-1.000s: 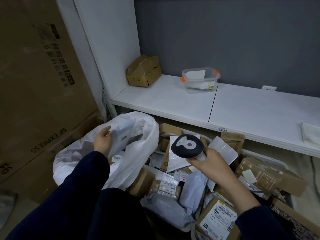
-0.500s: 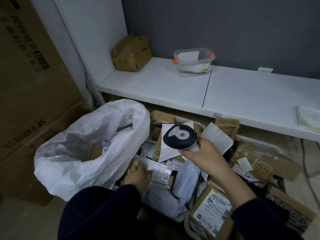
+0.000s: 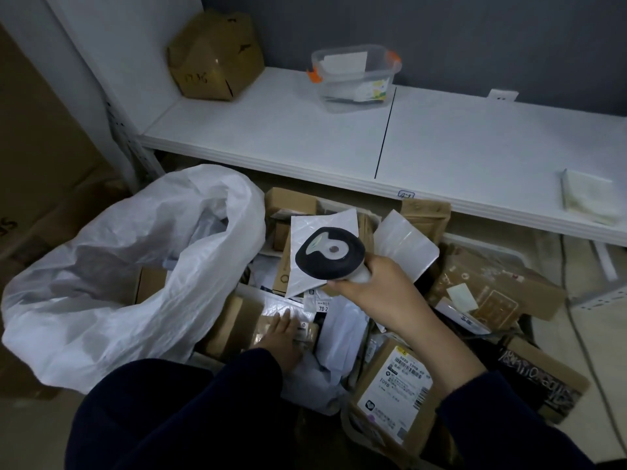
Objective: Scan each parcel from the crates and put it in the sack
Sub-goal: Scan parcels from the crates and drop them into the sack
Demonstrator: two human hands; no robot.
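Right grip [image 3: 381, 295] wraps the scanner [image 3: 329, 254], poised above the pile; left grip [image 3: 281, 335], fingers flat and holding nothing, rests on a brown parcel [image 3: 237, 322], likely the next scanned, beside the sack [image 3: 135, 266].

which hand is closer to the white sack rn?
Left. The left hand rests on a parcel just right of the white sack; the right hand holds the scanner farther right.

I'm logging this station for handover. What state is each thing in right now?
White sack, mouth open, a box inside.
Scanner, lifted, top facing the camera.
Right hand, gripping the scanner's handle.
Left hand, fingers flat on a brown parcel.
Clear tub, upright on the shelf, papers inside.
Shelf box, dented, flaps shut.
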